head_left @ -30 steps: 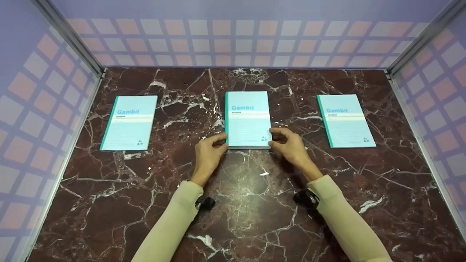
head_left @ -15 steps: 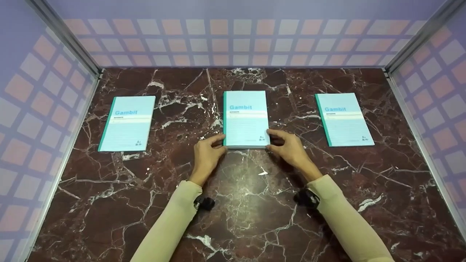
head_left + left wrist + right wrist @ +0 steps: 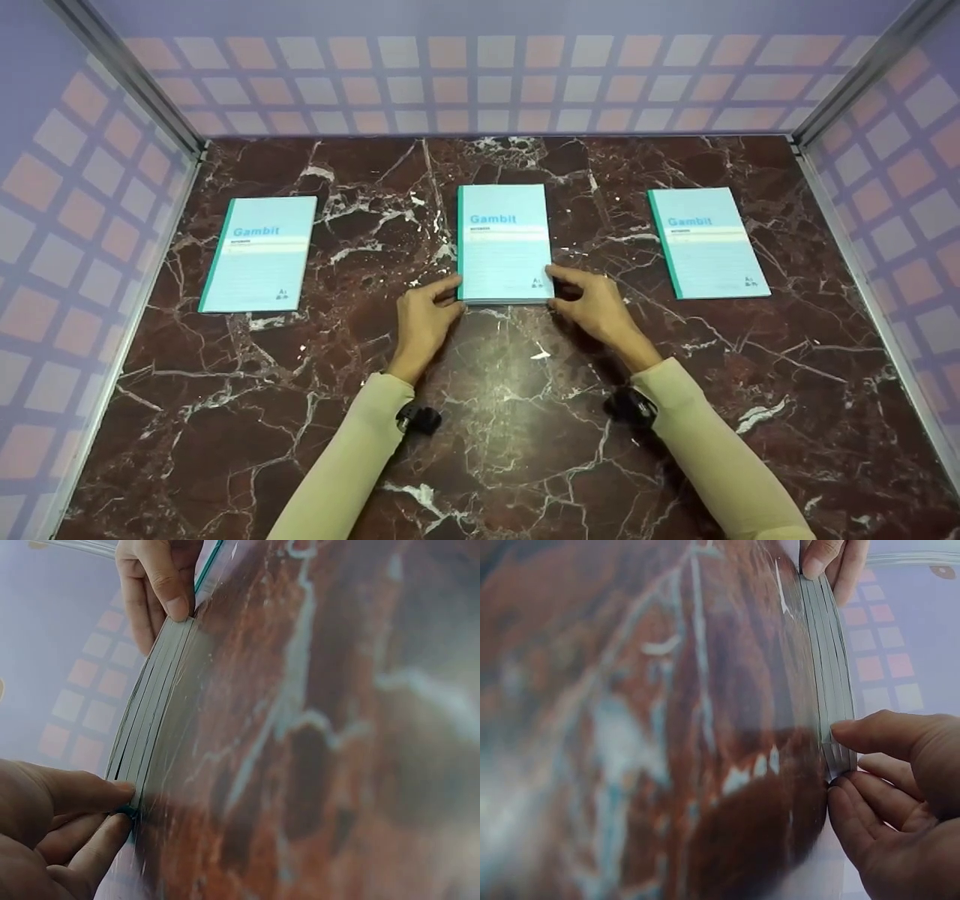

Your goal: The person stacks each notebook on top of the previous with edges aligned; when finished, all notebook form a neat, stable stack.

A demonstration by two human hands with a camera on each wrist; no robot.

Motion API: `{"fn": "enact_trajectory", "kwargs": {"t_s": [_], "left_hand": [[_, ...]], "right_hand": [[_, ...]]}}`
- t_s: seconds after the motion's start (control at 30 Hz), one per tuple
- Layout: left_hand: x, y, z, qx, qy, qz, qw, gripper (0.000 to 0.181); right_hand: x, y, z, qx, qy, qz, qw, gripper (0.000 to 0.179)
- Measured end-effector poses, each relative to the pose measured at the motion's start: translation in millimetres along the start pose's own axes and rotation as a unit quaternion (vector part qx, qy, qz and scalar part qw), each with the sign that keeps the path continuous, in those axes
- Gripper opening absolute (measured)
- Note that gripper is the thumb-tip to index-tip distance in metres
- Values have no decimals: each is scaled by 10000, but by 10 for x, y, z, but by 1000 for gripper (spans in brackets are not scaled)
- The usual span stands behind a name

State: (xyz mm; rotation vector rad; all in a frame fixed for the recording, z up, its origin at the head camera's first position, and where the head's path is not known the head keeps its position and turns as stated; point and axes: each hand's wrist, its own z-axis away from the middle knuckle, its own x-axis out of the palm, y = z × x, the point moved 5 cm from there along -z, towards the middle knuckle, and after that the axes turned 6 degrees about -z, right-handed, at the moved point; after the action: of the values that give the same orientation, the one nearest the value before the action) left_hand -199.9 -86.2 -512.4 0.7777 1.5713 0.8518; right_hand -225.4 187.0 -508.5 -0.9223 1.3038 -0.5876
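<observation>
A stack of several light-blue notebooks [image 3: 504,247] with green spines lies flat in the middle of the table, its page edges [image 3: 154,701] facing me. At its near left corner my left hand [image 3: 426,319] grips it, thumb on the front edge and fingers along the spine side. My right hand [image 3: 600,311] holds the near right corner the same way, its thumb [image 3: 885,733] against the front edges. The layers look nearly flush in both wrist views.
One matching notebook [image 3: 259,255] lies to the left and another notebook [image 3: 709,244] to the right, both slightly slanted. The dark red marbled table [image 3: 495,450] is bounded by a checkered back wall [image 3: 495,75] and side walls.
The head view has shifted slightly, moving everything a little. Both hands stay at the stack's near corners with hardly any movement.
</observation>
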Motion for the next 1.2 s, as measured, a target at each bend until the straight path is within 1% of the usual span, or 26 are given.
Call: {"fn": "enact_trajectory", "kwargs": {"t_s": [0.17,0.33,0.5,0.67,0.77,0.93,1.07,1.2], "left_hand": [[-13,1,8,-13,68,-250,9997,40],[-23,8,16,-57,67,-445,9990,38],[-29,12,21,-91,47,-490,9987,36],[-35,-2,21,-36,119,-490,9987,34],[-38,-17,24,-52,147,-431,9990,33],[-39,-34,22,-61,41,-312,9995,35],[-58,-29,1,-90,-118,-171,9997,36],[-76,-39,-3,-218,-373,243,9988,37]], "right_hand": [[-1,-8,-2,15,-60,87,9999,57],[-4,-7,0,-4,-61,143,9999,56],[-5,-2,0,-60,-20,220,9997,53],[-2,-1,-3,-52,-15,207,9998,53],[0,20,-3,-8,-39,226,9997,53],[-9,26,1,20,-96,217,9997,52],[-24,-37,-4,-66,-157,170,9997,53],[-27,-111,-4,-240,-122,211,9994,52]]}}
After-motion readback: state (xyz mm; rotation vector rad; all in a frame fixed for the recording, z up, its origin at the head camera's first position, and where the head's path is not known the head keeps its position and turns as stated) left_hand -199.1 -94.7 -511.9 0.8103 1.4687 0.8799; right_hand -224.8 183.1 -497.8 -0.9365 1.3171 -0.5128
